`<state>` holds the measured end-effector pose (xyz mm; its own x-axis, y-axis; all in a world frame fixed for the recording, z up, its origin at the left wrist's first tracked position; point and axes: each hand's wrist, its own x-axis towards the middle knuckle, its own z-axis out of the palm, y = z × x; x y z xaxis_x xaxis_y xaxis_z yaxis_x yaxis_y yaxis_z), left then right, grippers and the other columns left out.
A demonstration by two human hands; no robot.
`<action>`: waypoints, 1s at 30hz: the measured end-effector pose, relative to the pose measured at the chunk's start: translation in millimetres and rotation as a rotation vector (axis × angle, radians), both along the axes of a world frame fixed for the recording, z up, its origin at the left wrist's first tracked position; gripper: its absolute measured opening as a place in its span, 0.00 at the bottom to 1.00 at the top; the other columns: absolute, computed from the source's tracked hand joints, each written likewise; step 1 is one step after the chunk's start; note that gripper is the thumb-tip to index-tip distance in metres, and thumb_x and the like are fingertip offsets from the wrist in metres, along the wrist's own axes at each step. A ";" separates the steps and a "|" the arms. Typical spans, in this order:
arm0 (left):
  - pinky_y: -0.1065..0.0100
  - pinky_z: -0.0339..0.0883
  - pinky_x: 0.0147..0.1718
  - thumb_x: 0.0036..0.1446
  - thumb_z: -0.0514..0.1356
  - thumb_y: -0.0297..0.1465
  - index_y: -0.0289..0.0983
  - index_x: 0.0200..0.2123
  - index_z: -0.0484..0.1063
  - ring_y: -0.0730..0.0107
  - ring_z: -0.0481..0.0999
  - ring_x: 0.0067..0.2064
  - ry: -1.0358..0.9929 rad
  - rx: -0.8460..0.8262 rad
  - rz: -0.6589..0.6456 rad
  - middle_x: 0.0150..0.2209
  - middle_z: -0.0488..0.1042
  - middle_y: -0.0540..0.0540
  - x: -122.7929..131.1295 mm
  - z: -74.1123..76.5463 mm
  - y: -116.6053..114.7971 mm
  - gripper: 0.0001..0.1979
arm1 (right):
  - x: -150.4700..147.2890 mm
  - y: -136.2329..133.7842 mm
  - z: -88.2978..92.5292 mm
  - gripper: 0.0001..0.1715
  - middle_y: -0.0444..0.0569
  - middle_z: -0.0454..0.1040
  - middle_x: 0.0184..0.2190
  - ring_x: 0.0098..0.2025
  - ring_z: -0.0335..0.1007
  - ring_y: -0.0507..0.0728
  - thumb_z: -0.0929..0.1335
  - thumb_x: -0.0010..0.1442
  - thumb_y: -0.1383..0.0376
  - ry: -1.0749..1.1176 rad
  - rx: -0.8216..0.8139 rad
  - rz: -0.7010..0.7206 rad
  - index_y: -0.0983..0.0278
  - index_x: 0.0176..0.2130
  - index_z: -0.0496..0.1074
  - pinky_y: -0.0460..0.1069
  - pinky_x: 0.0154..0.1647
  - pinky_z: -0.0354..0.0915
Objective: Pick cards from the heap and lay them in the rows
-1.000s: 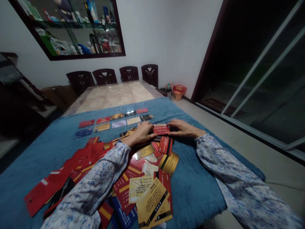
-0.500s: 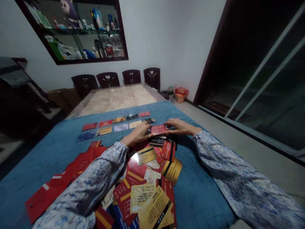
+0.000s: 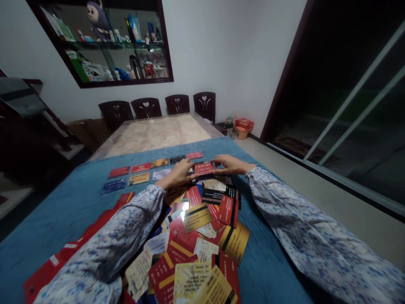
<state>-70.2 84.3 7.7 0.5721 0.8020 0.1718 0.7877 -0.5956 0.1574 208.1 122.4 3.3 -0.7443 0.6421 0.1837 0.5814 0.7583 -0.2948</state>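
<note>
A red card (image 3: pixel 204 168) is held by its two short ends between my hands, above the far side of the card pile. My left hand (image 3: pixel 179 174) pinches its left end, and my right hand (image 3: pixel 230 164) grips its right end. Just beyond lie rows of cards, among them a red card (image 3: pixel 194 155), a black card (image 3: pixel 177 159), a gold card (image 3: pixel 160 162) and a pale lilac card (image 3: pixel 161 174). My left hand partly covers the nearer row. Below my hands a heap of mixed cards (image 3: pixel 198 217) spreads toward me, red, gold, black and white.
A blue cloth (image 3: pixel 268 236) covers the near part of the table; the far marble top (image 3: pixel 158 131) is bare stone. Red cards (image 3: pixel 79 240) fan out under my left forearm. Dark chairs (image 3: pixel 145 108) line the far end. A glass door (image 3: pixel 341 105) stands at right.
Both hands have moved a little left and farther from me with the red card, toward the laid-out rows. The view has shifted slightly.
</note>
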 end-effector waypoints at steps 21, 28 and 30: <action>0.53 0.67 0.52 0.62 0.61 0.41 0.36 0.51 0.75 0.45 0.69 0.59 0.151 -0.035 0.220 0.55 0.72 0.35 -16.5 7.3 70.9 0.19 | -40.7 87.8 3.9 0.26 0.56 0.77 0.42 0.39 0.70 0.58 0.72 0.60 0.56 -0.112 0.063 -0.019 0.69 0.52 0.78 0.49 0.42 0.63; 0.49 0.65 0.54 0.61 0.60 0.40 0.36 0.53 0.75 0.43 0.67 0.60 0.166 -0.062 0.240 0.57 0.71 0.33 -16.5 4.4 89.9 0.20 | -48.2 120.8 -5.1 0.23 0.53 0.77 0.40 0.38 0.68 0.57 0.71 0.59 0.56 -0.129 0.049 0.008 0.69 0.48 0.78 0.48 0.40 0.62; 0.48 0.65 0.55 0.61 0.60 0.40 0.36 0.52 0.75 0.43 0.67 0.60 0.163 -0.060 0.243 0.57 0.71 0.34 -16.4 2.7 94.2 0.20 | -49.7 126.9 -7.2 0.22 0.52 0.77 0.39 0.37 0.67 0.56 0.71 0.59 0.56 -0.135 0.049 0.010 0.68 0.47 0.78 0.48 0.39 0.61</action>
